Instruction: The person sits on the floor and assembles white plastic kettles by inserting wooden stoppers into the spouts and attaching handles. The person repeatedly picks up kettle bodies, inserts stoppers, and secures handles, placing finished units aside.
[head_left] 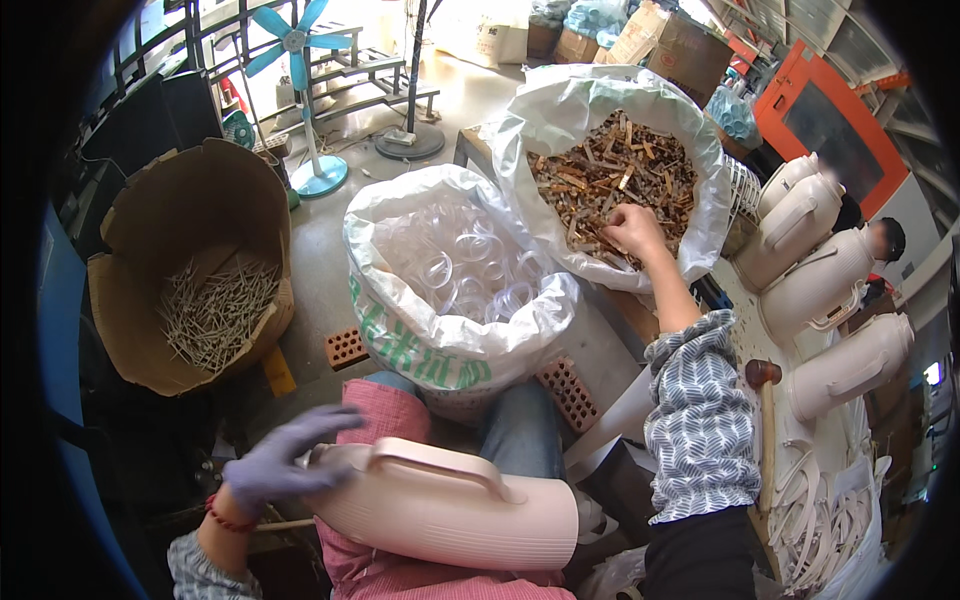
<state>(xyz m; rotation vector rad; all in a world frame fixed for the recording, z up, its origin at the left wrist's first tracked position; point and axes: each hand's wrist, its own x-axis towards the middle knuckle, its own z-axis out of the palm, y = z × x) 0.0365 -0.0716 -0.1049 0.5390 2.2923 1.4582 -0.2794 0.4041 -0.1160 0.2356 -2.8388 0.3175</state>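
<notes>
Across my lap lies a pale pink thermos jug (450,510) on its side, its handle facing up. My left hand (290,460), in a purple-grey glove, is at the jug's left end with its fingers spread and partly blurred; whether it presses on the jug is unclear. My bare right hand (637,232) reaches into a white woven sack (520,130) of small brown metal-like strips (625,170). Its fingers are pinched together among the strips, and what they hold is hidden. Nearer me, another white sack (440,345) holds clear plastic rings (450,250).
At left stands a cut-open cardboard drum (130,310) with thin rods (218,315). Several pink jugs (850,365) line the bench on the right, beside a brown knob-like piece (763,373). Below them is a bag of pale straps (820,530). A blue fan (320,175) stands behind.
</notes>
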